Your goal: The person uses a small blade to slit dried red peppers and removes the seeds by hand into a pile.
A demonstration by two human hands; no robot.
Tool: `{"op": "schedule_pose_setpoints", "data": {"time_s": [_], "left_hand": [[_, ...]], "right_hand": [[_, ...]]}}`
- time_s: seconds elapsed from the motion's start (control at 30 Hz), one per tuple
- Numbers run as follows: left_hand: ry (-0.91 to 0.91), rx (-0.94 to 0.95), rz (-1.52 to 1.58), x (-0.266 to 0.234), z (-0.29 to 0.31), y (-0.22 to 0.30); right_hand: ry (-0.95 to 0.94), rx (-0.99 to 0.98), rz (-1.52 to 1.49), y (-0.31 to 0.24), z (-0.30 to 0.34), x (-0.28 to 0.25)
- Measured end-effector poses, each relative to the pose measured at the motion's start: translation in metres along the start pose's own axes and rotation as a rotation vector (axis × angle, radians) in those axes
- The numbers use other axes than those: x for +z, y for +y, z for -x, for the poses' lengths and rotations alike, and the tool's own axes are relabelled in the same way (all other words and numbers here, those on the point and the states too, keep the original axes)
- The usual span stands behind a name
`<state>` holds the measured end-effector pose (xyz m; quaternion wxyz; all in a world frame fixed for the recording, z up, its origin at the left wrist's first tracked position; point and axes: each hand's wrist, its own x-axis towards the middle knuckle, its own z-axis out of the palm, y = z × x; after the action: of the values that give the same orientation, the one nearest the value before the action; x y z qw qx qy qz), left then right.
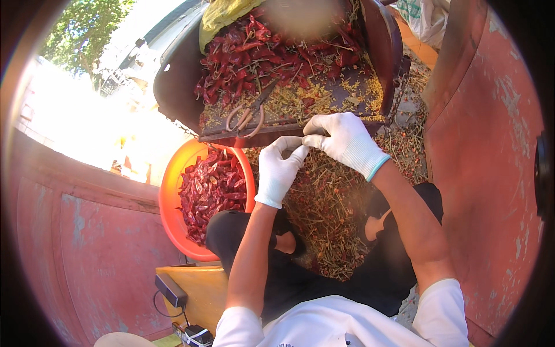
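Both hands wear white knit gloves with their fingertips pinched together, meeting just off the near edge of a dark metal bin point(381, 52). My left hand point(276, 173) is closed near the bin's front lip. Touching its fingertips from the right is my right hand point(344, 141), also closed. Whatever lies between the fingers is too small to make out. Whole dried red chilies point(243, 55) are heaped in the bin, with yellow seeds point(295, 99) scattered before them. Scissors point(258, 106) with pinkish handles rest at the bin's near edge, left of my hands.
An orange basin point(167, 214) of red chili pieces point(211, 188) stands left of my knees. Stems and debris point(329, 225) cover the ground between my feet. Red panels point(485, 173) rise on both sides. A wooden box point(202, 292) with a black device sits at lower left.
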<state>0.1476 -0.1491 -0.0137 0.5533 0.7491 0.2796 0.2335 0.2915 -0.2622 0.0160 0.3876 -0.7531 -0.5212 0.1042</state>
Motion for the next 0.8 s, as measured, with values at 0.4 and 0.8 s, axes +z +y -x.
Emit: {"op": "schedule_pose_setpoints", "data": {"time_s": [0.4, 0.8], "left_hand": [[0.106, 0.103, 0.399, -0.015, 0.013, 0.028], [0.282, 0.170, -0.066, -0.052, 0.011, 0.013]], "right_hand": [[-0.116, 0.419, -1.126, -0.013, -0.004, 0.003], [-0.250, 0.357, -1.008, -0.028, -0.007, 0.028]]}}
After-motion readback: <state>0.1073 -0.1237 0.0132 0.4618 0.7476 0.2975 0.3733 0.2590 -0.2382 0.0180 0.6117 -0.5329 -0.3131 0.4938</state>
